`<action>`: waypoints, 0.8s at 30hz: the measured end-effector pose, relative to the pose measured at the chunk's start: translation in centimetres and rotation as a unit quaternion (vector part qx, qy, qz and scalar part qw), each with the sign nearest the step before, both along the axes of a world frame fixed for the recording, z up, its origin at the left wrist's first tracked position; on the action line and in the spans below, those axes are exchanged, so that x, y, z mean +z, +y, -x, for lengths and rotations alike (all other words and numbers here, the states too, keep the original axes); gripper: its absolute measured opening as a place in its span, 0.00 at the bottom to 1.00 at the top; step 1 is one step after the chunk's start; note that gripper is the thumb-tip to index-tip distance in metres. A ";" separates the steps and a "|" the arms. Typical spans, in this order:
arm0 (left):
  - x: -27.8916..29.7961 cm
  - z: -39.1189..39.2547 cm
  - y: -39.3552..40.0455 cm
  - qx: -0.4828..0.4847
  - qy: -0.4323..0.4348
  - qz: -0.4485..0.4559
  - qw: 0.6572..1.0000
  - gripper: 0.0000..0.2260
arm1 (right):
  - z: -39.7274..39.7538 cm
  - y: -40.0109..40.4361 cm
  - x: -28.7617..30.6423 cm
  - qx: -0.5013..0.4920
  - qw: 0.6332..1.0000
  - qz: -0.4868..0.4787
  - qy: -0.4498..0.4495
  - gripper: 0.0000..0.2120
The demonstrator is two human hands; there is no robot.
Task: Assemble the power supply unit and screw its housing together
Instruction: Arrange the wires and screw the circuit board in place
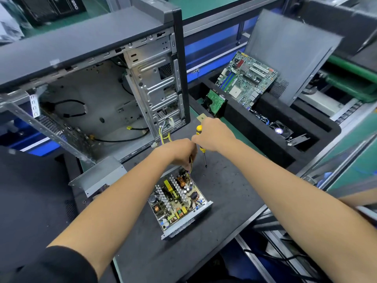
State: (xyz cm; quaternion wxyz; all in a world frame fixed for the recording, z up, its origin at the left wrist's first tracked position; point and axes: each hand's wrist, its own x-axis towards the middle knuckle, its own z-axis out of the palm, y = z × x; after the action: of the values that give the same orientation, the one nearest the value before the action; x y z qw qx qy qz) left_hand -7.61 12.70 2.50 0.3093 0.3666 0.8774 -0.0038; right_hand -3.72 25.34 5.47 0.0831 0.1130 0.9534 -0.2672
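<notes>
In the head view, I see the power supply unit (179, 203) lying open at lower centre of the frame on the dark tabletop (224, 201), its circuit board exposed and its cover (98, 176) set apart just to its left. My left hand (179, 152) reaches to the unit's far end with its fingers (186, 165) pinched closed around the wire bundle (190, 160) that leaves the board there. My right hand (212, 133), just above centre, is wrapped closed round the yellow-and-black screwdriver (201, 144), whose tip hangs above the tabletop, clear of the unit. I judge the step in hand to be dressing the wires so the cover can go on; no screwing has begun. The next move calls for tucking the bundle clear of the housing edge, then fetching the cover and seating it squarely. At the upper left a dark box (51, 7) shows writing that looks like "850"; nothing else is legible to me.
</notes>
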 end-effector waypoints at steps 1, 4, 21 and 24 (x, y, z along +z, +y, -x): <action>0.0 -0.2 0.0 0.004 0.016 -0.005 1.000 0.09 | 0.0 -0.1 0.0 -0.001 1.000 -0.001 0.000 0.18; -0.1 -0.9 -0.2 0.012 0.067 -0.033 0.997 0.10 | 0.0 -0.1 0.0 -0.007 1.000 -0.007 0.013 0.17; -0.9 -4.1 -3.0 -0.010 0.138 -0.111 0.984 0.12 | -0.3 -0.8 -0.4 0.015 0.999 -0.031 0.012 0.17; -1.4 -4.5 -4.1 -0.016 0.139 -0.133 0.981 0.11 | -0.4 -0.9 -0.5 0.022 0.999 -0.035 0.006 0.17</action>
State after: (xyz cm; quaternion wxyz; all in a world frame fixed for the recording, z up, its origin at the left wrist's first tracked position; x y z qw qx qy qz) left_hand -3.14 8.61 1.08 0.1325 0.4140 0.8988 0.0571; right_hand -3.35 24.46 4.95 0.0793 0.0933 0.9650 -0.2320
